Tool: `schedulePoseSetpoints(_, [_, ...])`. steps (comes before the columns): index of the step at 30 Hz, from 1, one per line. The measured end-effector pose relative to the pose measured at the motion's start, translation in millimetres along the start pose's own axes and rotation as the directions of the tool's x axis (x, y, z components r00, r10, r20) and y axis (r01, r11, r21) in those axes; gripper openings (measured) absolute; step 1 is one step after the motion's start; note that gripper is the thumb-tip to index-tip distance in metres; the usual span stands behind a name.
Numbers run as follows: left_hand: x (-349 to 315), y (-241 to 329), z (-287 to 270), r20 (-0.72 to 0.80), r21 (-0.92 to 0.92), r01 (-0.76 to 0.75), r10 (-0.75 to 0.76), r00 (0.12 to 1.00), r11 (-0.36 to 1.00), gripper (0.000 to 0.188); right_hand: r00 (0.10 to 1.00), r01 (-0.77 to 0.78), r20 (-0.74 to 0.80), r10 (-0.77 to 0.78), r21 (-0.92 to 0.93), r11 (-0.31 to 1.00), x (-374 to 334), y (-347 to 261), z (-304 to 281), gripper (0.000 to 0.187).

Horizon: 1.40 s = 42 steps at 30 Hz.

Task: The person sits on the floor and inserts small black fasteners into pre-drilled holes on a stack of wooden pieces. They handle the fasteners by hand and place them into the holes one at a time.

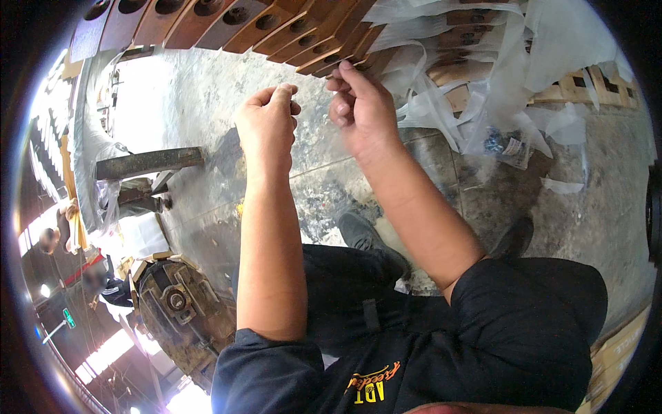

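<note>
My left hand (269, 127) is raised in front of me, its thumb pressed against curled fingers. Whatever it may pinch is too small or hidden to make out. To its right, my right hand (369, 114) has its fingers bent inward, with the uppermost tip beside the lower edge of a row of reddish-brown wooden pieces (276, 27). Any small thing in those fingers cannot be made out. Dark round recesses mark the wooden pieces, which stand side by side along the top of the view.
White translucent wrapping (510, 62) hangs over the wood at the right. A clear bag with blue contents (498, 143) lies on the concrete floor (324, 172). At left are a dark beam (148, 163) and a grimy machine (179, 300). Further left, blurred people are visible.
</note>
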<state>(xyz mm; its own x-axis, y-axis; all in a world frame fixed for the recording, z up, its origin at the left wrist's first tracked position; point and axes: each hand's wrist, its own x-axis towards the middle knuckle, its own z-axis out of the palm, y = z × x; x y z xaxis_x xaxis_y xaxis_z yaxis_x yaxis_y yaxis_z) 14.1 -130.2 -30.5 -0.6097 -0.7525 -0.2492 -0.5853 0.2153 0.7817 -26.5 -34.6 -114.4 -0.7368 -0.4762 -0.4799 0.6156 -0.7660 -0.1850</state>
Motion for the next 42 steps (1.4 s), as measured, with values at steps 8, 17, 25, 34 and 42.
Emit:
schedulePoseSetpoints(8, [-2, 0, -2, -0.011, 0.036, -0.002, 0.002, 1.0, 0.999, 0.023, 0.993, -0.11, 0.054, 0.104, 0.127, 0.986, -2, 1, 2, 0.031])
schedulePoseSetpoints(17, [-5, 2, 10, 0.008, 0.007, -0.014, 0.014, 1.0, 1.0, 0.02, 0.982, -0.187, 0.082, 0.172, 0.243, 0.952, 8, -5, -2, 0.031])
schedulePoseSetpoints(25, [-8, 6, 13, 0.011, 0.015, -0.052, 0.052, 0.999, 0.999, 0.02, 0.981, -0.192, 0.08, 0.177, 0.259, 0.947, 7, -6, -1, 0.028])
schedulePoseSetpoints(34, [-11, 9, 17, 0.029, 0.0, -0.063, 0.063, 0.998, 0.998, 0.019, 0.975, -0.214, 0.123, 0.185, 0.304, 0.928, 6, -11, 1, 0.026])
schedulePoseSetpoints(42, [-14, 10, 10, 0.017, -0.008, -0.064, 0.064, 0.998, 0.998, 0.02, 0.98, -0.2, 0.075, 0.185, 0.318, 0.927, 5, -11, 6, 0.024])
